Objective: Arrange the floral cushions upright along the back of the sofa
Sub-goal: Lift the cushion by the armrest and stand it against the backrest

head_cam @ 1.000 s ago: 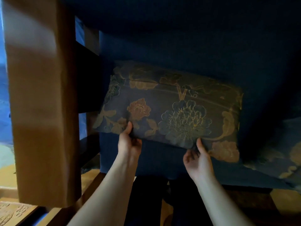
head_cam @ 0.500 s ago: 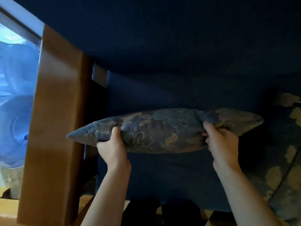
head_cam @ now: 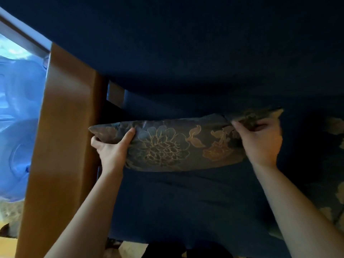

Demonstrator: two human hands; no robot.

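Item: floral cushion (head_cam: 167,146), dark grey-blue cloth with gold-outlined blooms. Position: between my two hands, above the navy sofa seat (head_cam: 186,202), long edge level, upper edge tipped toward the navy sofa backrest (head_cam: 204,62) just beyond my fingers. Whether its lower edge touches the seat I cannot tell.

Grip, left hand (head_cam: 111,151): closed on the cushion's left end, thumb pressed flat into the front face, fingers wrapped behind and mostly hidden. The wooden armrest (head_cam: 61,146) stands just outside this hand.

Grip, right hand (head_cam: 260,140): closed on the right end near the top corner, fabric bunched under the fingers; this hand is motion-blurred, so finger detail is unclear.

Handling, as I judge it: light and soft, and the filling dents under my thumb. The cloth looks smooth, possibly a little slippery, so a full-handed hold at both ends suits better than pinching a corner, which would only stretch the cover. Nothing fragile here.

Also noted: a second floral cushion (head_cam: 335,192) lying past my right forearm at the frame edge, not yet stood up.

Step in hand, by my reckoning: standing this cushion against the backrest, hard by the armrest.
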